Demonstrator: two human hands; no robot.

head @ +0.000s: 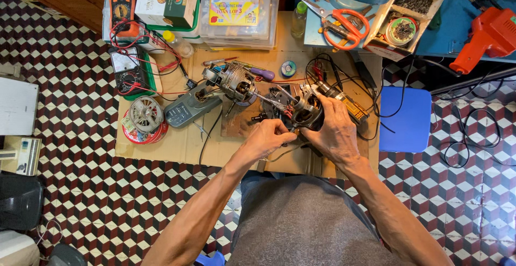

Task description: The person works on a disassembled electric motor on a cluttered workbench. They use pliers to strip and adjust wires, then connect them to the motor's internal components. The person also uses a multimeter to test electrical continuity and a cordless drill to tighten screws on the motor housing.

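Small electric motor (304,110) sits on a wooden board (242,123) over flattened cardboard (161,142) on the tiled floor. Right hand (336,131) cups the motor body, fingers wrapped closed around it. Left hand (266,138) pinches something thin at the motor's near side, probably a wire; too small to tell. Motor is out of any housing, windings exposed. A second stripped motor (236,80) lies just beside it, multimeter (129,72) well apart to the left. Judged: work mid-way, nothing reassembled.
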